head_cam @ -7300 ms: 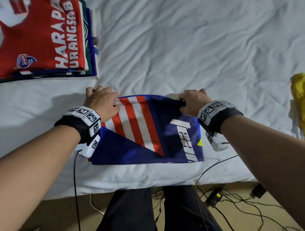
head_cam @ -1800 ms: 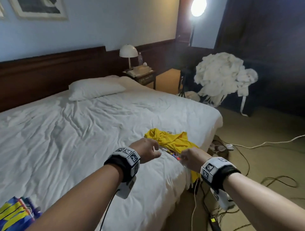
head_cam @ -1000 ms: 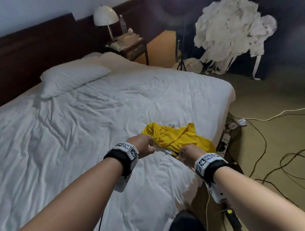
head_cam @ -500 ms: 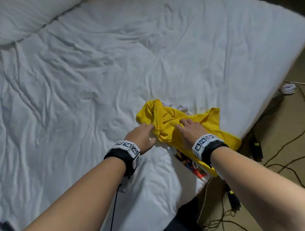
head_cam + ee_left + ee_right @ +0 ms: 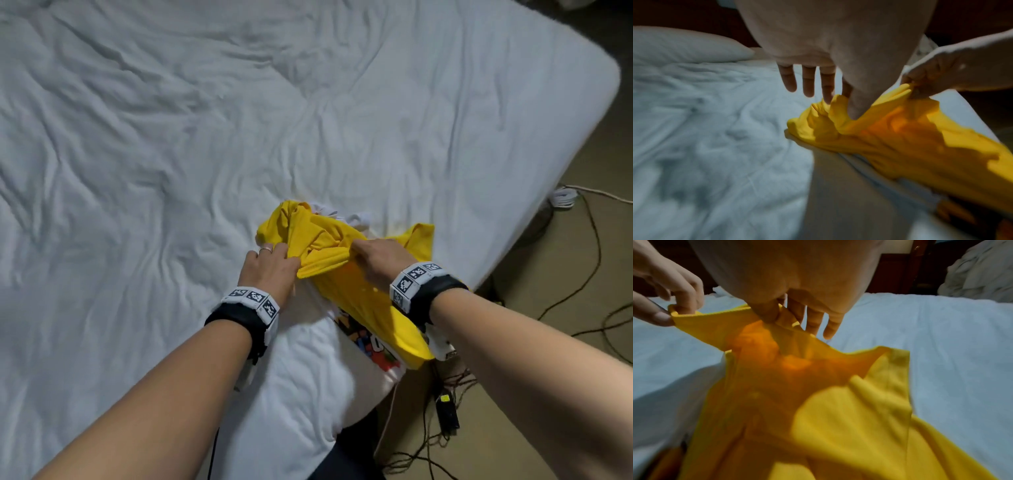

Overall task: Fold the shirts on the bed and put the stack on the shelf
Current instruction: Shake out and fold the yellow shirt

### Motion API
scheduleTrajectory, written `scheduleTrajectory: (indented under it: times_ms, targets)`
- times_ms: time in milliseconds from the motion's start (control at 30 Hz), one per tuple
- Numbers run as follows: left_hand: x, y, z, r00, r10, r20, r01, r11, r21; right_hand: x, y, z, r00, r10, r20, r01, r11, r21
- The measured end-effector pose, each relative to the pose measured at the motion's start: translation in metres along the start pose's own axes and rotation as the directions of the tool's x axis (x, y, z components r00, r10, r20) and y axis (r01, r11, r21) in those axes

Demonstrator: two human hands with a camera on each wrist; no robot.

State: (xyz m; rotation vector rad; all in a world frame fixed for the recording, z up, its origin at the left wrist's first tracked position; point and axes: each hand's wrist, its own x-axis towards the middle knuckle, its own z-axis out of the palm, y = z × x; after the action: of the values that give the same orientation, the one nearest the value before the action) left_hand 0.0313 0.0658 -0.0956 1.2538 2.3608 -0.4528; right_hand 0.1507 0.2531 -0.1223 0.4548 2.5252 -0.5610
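A crumpled yellow shirt [image 5: 346, 274] lies near the bed's front right edge, on top of a white shirt with a colourful print [image 5: 371, 346]. My left hand [image 5: 274, 263] pinches a ribbed edge of the yellow shirt [image 5: 900, 138] between thumb and forefinger, its other fingers [image 5: 807, 84] held straight. My right hand [image 5: 373, 257] pinches the same edge a little to the right. In the right wrist view that edge of the yellow shirt [image 5: 838, 402] stretches between my right hand [image 5: 772, 316] and my left hand [image 5: 674, 308], lifted just off the bed.
The wrinkled white bed sheet [image 5: 171, 137] fills the left and far side. The bed's corner [image 5: 599, 78] drops to a carpeted floor with cables [image 5: 589, 240] and a black adapter [image 5: 447, 411]. A pillow [image 5: 684, 47] lies far left, and a heap of white linen [image 5: 982, 272] beyond the bed.
My gaze dropped from the room to the bed. Both hands reached the yellow shirt, took hold of its edge and raised it slightly between them.
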Motion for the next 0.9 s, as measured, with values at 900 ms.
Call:
scheduleTrajectory:
  times_ms: [900]
  targets:
    - [-0.490, -0.167, -0.252, 0.392, -0.452, -0.801, -0.261, 0.780, -0.568, -0.331, -0.385, -0.308, 0.578, -0.436, -0.689, 0.168, 0.890, -0.423]
